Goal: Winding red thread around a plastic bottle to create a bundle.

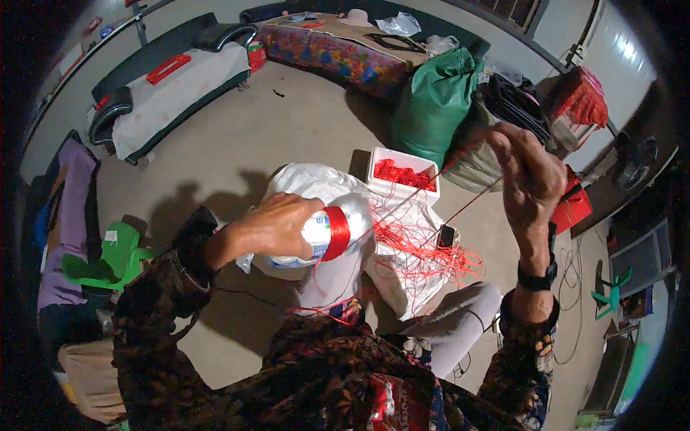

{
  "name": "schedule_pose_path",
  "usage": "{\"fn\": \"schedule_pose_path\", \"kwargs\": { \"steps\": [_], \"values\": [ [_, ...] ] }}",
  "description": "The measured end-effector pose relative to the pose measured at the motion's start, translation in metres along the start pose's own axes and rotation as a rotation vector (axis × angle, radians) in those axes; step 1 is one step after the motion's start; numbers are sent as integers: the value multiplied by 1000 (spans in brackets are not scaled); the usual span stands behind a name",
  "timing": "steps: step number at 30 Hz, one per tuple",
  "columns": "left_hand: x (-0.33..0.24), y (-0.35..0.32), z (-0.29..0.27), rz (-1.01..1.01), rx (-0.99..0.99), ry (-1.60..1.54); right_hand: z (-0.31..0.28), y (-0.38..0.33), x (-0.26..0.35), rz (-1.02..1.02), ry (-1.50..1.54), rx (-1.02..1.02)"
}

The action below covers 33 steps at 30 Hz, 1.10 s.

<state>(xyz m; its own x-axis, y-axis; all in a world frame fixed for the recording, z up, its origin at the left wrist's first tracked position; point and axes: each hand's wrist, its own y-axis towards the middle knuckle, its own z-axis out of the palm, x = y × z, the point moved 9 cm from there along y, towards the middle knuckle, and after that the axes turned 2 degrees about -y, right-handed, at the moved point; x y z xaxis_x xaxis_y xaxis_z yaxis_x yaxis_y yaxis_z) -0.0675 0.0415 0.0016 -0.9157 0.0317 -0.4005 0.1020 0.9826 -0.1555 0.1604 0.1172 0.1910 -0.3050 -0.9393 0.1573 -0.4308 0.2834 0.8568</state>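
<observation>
My left hand (277, 226) is wrapped round a white, rounded plastic container (356, 215) with blue print, held sideways above my lap. Around its middle sits a wound band of red cord (337, 234). Raised at the right, my right hand (530, 172) has its fingers pinched together on red cord. Strands (471, 204) stretch from it down toward the container and a loose tangle of red cord (413, 243). That tangle spreads over a white sack (399, 287) on the floor in front of me. A small black object (446, 236) lies among the loops.
Just beyond the tangle stands a white foam box (388, 191) with red material inside. Behind it are a full green sack (437, 100) and dark bundles. A green plastic chair (108, 262) is at the left; sofas (180, 93) line the far walls. Cables (571, 287) lie at the right.
</observation>
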Motion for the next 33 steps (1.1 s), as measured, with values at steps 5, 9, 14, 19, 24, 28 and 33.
{"fn": "schedule_pose_path", "kwargs": {
  "steps": [5, 9, 14, 19, 24, 28, 33],
  "values": [
    [61, 0, 9, -143, -18, -428, -14, -10, 38, -161, -84, 16],
    [70, -4, 21, -137, 38, -469, -1, -6, 53, -252, -62, 67],
    [-15, -47, 23, 153, 205, -285, 42, 24, 33, -131, 38, 54],
    [-65, -70, 21, 448, 260, -635, 146, 2, -12, 17, 321, 252],
    [-34, -85, -43, 401, 47, -964, 222, -120, -17, 162, 658, 603],
    [62, -85, -59, -130, -86, -991, 224, -197, 39, 285, 792, 1028],
    [100, -76, -38, -92, -172, -509, 161, -105, 124, -133, 630, 907]
  ]
}}
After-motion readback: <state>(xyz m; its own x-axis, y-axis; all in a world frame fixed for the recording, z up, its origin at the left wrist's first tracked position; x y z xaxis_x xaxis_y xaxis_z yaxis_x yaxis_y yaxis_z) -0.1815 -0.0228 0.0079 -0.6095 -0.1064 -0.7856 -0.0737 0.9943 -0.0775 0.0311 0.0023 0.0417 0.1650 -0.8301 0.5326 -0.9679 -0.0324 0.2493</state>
